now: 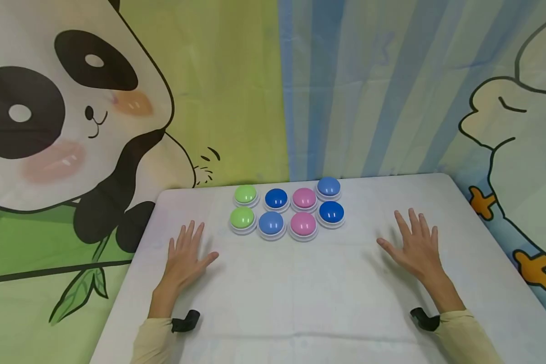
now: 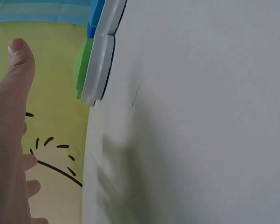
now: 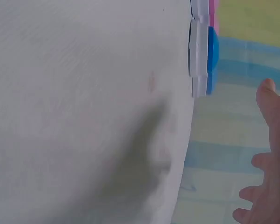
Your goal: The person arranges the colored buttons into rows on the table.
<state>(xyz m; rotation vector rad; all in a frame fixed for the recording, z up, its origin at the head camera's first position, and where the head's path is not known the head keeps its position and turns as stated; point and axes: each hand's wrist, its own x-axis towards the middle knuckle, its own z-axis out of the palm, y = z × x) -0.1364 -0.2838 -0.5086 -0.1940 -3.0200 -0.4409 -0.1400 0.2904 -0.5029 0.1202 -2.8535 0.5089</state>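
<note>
panda print (image 1: pixel 41 101): left | striped backdrop (image 1: pixel 368 91): behind | white table (image 1: pixel 300 288): front

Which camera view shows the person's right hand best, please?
The head view, because it shows the whole right hand with its fingers spread. The right wrist view shows only part of it, cut off by the picture's right edge; the left wrist view does not show it.

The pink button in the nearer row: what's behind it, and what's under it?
The nearer pink button stands on the white table, with another pink button behind it. The patch beneath it can't be seen.
</note>
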